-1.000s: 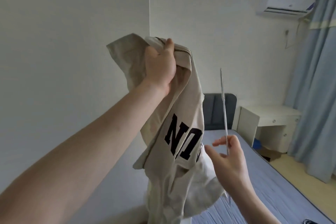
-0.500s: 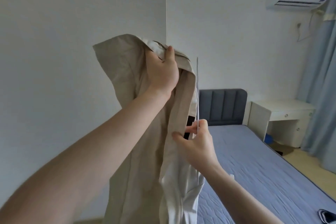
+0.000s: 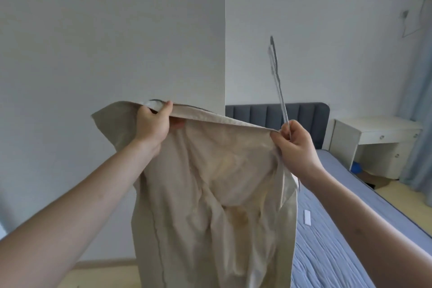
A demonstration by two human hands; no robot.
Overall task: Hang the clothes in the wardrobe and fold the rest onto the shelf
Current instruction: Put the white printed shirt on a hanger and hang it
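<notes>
Left hand [image 3: 153, 125] fingers curl over one shirt [image 3: 210, 194] edge, mid-frame — right hand [image 3: 295, 142] pinches shirt and one hanger [image 3: 278, 84].

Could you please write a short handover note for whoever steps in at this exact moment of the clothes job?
Left hand: grips the top edge of the beige garment, held up in the air.
Right hand: pinches the other end of that top edge and also holds a thin hanger, which sticks up edge-on above the fingers.
Garment hangs spread between both hands, over the near end of the bed.
Done: garment picked up and opened out.
Left: the hanger is not yet inside the garment; slip it in, then hang it. No wardrobe or shelf is in view.
</notes>
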